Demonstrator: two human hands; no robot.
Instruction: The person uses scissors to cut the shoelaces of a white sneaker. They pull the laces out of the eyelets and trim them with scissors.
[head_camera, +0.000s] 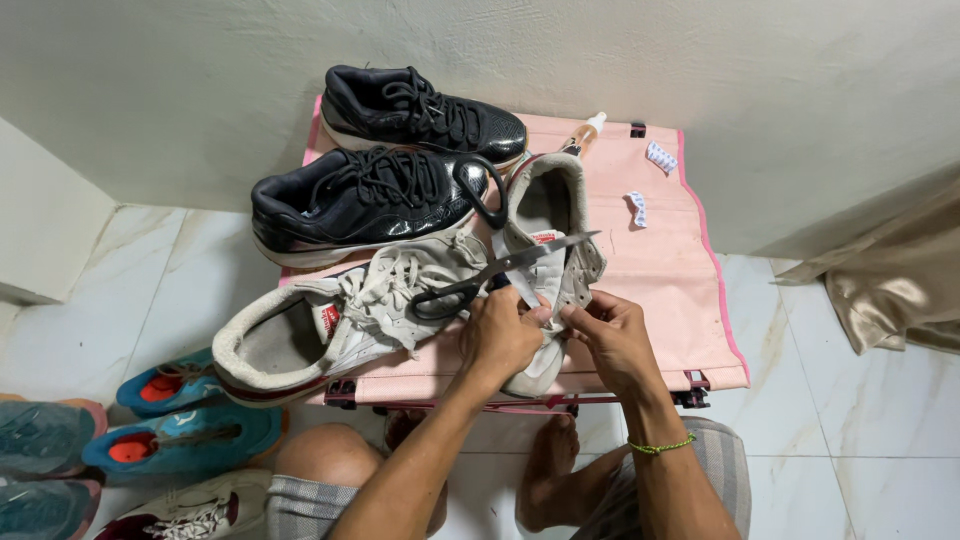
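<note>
Pale marble floor tiles and a plain plastered wall frame a low pink fabric folding table (690, 300) at which I sit. Far left on the floor lie teal and blue running shoes (185, 435). On the table, from the left: a worn off-white laced sneaker (330, 325) on its side, two glossy black laced sneakers (365, 195) behind it, then the second off-white sneaker (555, 225), standing toe-down at the near edge. My left hand (497, 335) is closed around the black handles of steel scissors (500, 268), blades slightly parted and pointing right across that shoe. My right hand (612, 335), with a green thread bracelet at the wrist, pinches what looks like a small white strip just beside the shoe's side; exactly what it holds I cannot tell. To cut cleanly, I judge, the pinched piece should be kept taut, the blades brought close to it, and the fingertips kept clear. Far right on the table lie two small white patterned pieces (650, 180) and a slim bottle (583, 135) with a white nozzle.
</note>
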